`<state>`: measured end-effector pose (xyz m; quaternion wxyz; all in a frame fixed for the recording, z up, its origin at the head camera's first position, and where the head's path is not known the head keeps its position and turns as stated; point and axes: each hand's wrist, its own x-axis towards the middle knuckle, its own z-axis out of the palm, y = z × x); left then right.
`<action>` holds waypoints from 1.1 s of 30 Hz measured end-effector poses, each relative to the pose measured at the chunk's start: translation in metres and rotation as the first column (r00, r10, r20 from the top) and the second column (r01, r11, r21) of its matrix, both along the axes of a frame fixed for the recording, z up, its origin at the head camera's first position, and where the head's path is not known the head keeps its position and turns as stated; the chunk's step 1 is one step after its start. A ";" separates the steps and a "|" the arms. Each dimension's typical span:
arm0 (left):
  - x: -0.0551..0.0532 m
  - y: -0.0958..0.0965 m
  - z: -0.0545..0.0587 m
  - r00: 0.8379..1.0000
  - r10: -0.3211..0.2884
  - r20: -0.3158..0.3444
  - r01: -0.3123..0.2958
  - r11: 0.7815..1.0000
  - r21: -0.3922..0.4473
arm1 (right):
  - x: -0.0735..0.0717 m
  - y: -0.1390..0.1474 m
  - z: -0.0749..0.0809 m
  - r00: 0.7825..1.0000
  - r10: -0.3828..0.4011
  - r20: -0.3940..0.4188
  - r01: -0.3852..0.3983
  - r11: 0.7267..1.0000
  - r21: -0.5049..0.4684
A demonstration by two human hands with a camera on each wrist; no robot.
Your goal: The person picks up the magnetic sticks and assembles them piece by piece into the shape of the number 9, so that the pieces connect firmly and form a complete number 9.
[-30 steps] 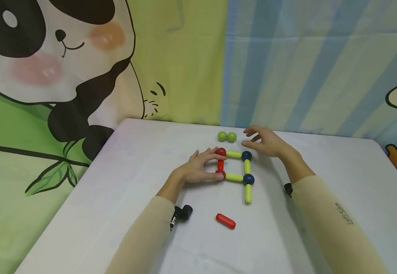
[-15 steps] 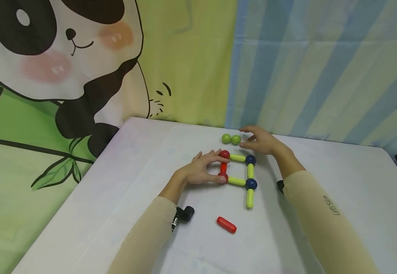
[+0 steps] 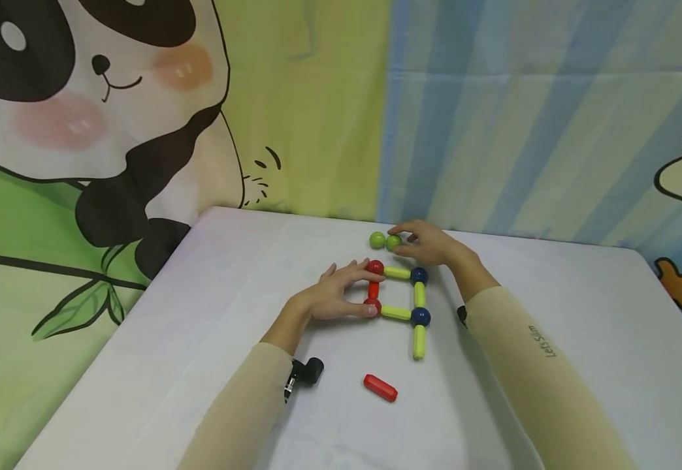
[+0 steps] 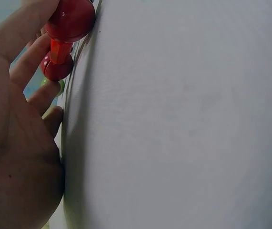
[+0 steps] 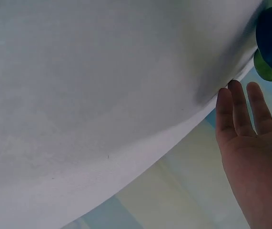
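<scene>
My left hand (image 3: 332, 294) holds the red side of a flat square of magnetic balls and rods. Its thumb is on the near red ball (image 4: 74, 21), and a finger lies at the far red ball (image 3: 375, 266). A red rod (image 4: 60, 51) joins these two balls. Yellow-green rods (image 3: 396, 313) run to two blue balls (image 3: 420, 316), and one more such rod (image 3: 419, 343) sticks out toward me. Beyond the square, my right hand (image 3: 429, 247) has its thumb and index finger spread at the right one of two green balls (image 3: 378, 240).
A loose red rod (image 3: 380, 388) lies on the white table (image 3: 200, 326), nearer to me than the square. Behind the table's far edge hangs a printed cloth (image 3: 317, 130) with a panda and stripes. A small black camera (image 3: 308, 371) sits at my left wrist.
My right hand has moved left, from beside the green balls to the right one of them. The left hand stays on the red side of the square. The head view shifts slightly.
</scene>
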<state>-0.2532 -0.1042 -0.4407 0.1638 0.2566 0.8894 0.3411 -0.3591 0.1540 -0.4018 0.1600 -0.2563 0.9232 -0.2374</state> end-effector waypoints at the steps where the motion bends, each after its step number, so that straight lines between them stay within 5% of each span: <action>1: 0.000 -0.001 0.000 1.000 0.004 0.000 -0.004 1.000 -0.001 | 0.000 -0.001 0.000 1.000 0.002 -0.004 -0.002 1.000 -0.007; 18: -0.005 0.000 0.002 0.999 -0.003 0.043 0.004 1.000 -0.007 | 0.024 0.021 0.005 0.991 -0.098 -0.090 0.088 0.990 -0.110; 23: -0.007 0.003 0.001 0.999 0.000 0.034 0.000 1.000 -0.003 | 0.038 0.039 0.005 0.983 -0.106 -0.148 0.085 0.987 -0.139; 33: -0.006 0.003 0.000 1.000 -0.010 0.022 0.010 1.000 0.005 | 0.076 0.065 0.012 0.982 -0.127 -0.144 0.104 0.982 -0.156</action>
